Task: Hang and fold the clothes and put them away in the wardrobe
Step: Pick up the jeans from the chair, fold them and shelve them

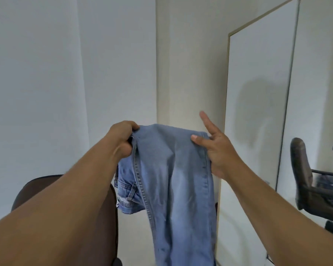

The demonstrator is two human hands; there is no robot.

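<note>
Both hands up in front of a white wall corner, holding light blue jeans point(173, 169) folded over at the top. Left hand point(121, 140) has fingers curled tight around the left end of the fold, bunching the denim near the side seam. Right hand point(216, 148) pinches the right end: thumb pressed on the near face of the fabric, index finger sticking up straight and free, remaining fingers behind the cloth, can't tell exactly how they lie. Jeans hang straight down from the fold between the two hands; a leg runs out of the bottom of the frame, and the waistband/pocket part with a belt loop and small label dangles lower left, behind the front layer. Below the left forearm is a dark brown chair point(46, 192) back, jeans hanging just beside it, contact unclear. To the right a tall mirrored door point(258, 93) with a pale frame; it reflects an office chair with clothes piled on the seat.
</note>
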